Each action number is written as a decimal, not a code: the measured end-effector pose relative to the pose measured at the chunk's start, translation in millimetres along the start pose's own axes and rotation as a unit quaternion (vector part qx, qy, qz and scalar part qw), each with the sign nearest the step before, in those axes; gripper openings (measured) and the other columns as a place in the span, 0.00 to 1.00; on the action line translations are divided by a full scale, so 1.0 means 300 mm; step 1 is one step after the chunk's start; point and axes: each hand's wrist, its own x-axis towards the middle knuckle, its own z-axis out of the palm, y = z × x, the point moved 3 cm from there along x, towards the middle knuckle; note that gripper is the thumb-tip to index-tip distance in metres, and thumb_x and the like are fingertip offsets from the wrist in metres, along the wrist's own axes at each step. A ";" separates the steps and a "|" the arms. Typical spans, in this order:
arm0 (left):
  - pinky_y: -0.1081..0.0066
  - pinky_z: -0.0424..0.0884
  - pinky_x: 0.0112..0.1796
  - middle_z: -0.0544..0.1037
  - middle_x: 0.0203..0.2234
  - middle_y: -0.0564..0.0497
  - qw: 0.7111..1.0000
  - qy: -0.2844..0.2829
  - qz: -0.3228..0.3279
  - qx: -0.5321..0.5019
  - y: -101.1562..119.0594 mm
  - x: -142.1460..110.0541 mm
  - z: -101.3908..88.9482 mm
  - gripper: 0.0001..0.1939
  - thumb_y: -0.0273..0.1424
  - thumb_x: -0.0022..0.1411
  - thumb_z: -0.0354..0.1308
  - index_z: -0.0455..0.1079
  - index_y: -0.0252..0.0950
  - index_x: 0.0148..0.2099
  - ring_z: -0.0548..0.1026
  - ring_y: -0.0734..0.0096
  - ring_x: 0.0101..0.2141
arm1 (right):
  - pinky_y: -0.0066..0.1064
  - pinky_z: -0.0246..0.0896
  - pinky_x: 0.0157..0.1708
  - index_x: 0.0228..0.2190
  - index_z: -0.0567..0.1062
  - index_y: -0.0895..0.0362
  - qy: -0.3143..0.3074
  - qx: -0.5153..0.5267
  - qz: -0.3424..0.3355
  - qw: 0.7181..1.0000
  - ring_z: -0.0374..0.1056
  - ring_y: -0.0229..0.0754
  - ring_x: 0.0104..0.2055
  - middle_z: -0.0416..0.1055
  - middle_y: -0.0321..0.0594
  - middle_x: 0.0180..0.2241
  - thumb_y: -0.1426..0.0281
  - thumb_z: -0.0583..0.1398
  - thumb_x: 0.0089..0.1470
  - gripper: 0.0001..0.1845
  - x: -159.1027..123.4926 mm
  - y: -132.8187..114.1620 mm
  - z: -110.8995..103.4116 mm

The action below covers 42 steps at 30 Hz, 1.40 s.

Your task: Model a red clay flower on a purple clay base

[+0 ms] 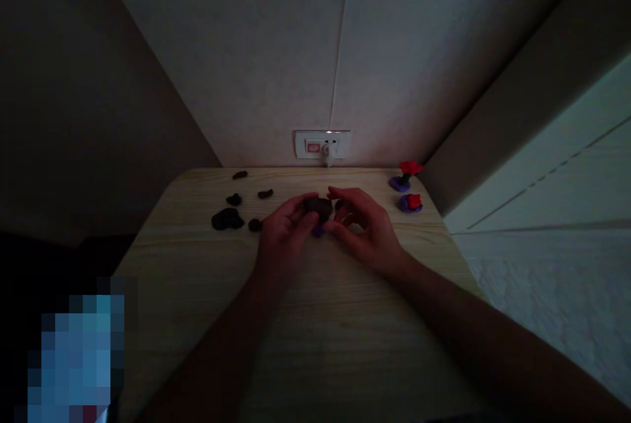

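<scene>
Both my hands meet over the middle of a light wooden table [305, 318]. My left hand [282, 234] and my right hand [362, 226] pinch a dark lump of clay [318, 207] between their fingertips, just above the tabletop. A small purple bit [318, 231] shows under the lump, between my thumbs. The room is dim, so the lump's exact colour is hard to tell.
Several dark clay pieces [227, 219] lie scattered at the left of the table. Two small purple-and-red clay figures [410, 202] stand at the far right corner. A wall socket plate [322, 144] sits on the wall behind. A blurred blue patch is at lower left.
</scene>
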 end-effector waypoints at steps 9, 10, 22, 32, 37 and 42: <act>0.61 0.74 0.52 0.82 0.47 0.45 0.992 -0.002 0.077 0.099 0.030 -0.005 -0.001 0.15 0.32 0.60 0.66 0.80 0.37 0.50 0.79 0.58 0.50 | 0.31 0.75 0.32 0.49 0.78 0.53 0.002 0.000 0.030 1.000 0.74 0.38 0.33 0.77 0.42 0.41 0.63 0.68 0.57 0.19 -0.007 0.028 0.002; 0.62 0.74 0.52 0.81 0.47 0.45 0.992 -0.010 0.075 0.099 0.028 -0.005 -0.003 0.16 0.33 0.60 0.66 0.80 0.37 0.50 0.79 0.58 0.50 | 0.31 0.74 0.33 0.48 0.78 0.53 0.007 -0.004 0.034 0.999 0.74 0.39 0.33 0.78 0.42 0.40 0.64 0.68 0.56 0.18 -0.008 0.027 0.001; 0.61 0.78 0.46 0.85 0.39 0.45 0.997 -0.042 0.023 0.060 0.019 -0.008 0.014 0.15 0.34 0.53 0.72 0.78 0.35 0.42 0.83 0.60 0.41 | 0.31 0.64 0.30 0.35 0.75 0.57 -0.009 -0.112 -0.050 0.992 0.67 0.38 0.28 0.71 0.36 0.27 0.72 0.63 0.51 0.06 0.006 -0.017 -0.014; 0.64 0.79 0.40 0.85 0.34 0.47 0.996 -0.015 0.015 0.084 0.025 0.001 -0.001 0.12 0.33 0.51 0.71 0.80 0.35 0.38 0.83 0.61 0.35 | 0.28 0.65 0.27 0.36 0.75 0.57 -0.014 -0.022 0.047 0.999 0.67 0.37 0.28 0.71 0.36 0.27 0.68 0.65 0.54 0.08 -0.011 0.002 0.002; 0.63 0.79 0.40 0.85 0.34 0.47 0.997 0.010 0.017 0.075 0.033 0.000 -0.005 0.13 0.35 0.52 0.71 0.80 0.35 0.39 0.83 0.61 0.36 | 0.32 0.73 0.35 0.47 0.76 0.54 -0.003 0.055 0.068 0.996 0.74 0.40 0.33 0.78 0.39 0.34 0.63 0.71 0.52 0.21 -0.012 0.019 0.007; 0.61 0.79 0.42 0.85 0.35 0.46 0.998 0.013 0.022 0.053 0.028 -0.001 -0.005 0.14 0.35 0.52 0.72 0.80 0.35 0.40 0.83 0.59 0.38 | 0.35 0.75 0.35 0.43 0.78 0.54 0.004 0.069 0.079 0.994 0.76 0.42 0.32 0.79 0.40 0.34 0.58 0.74 0.47 0.23 -0.006 0.023 0.008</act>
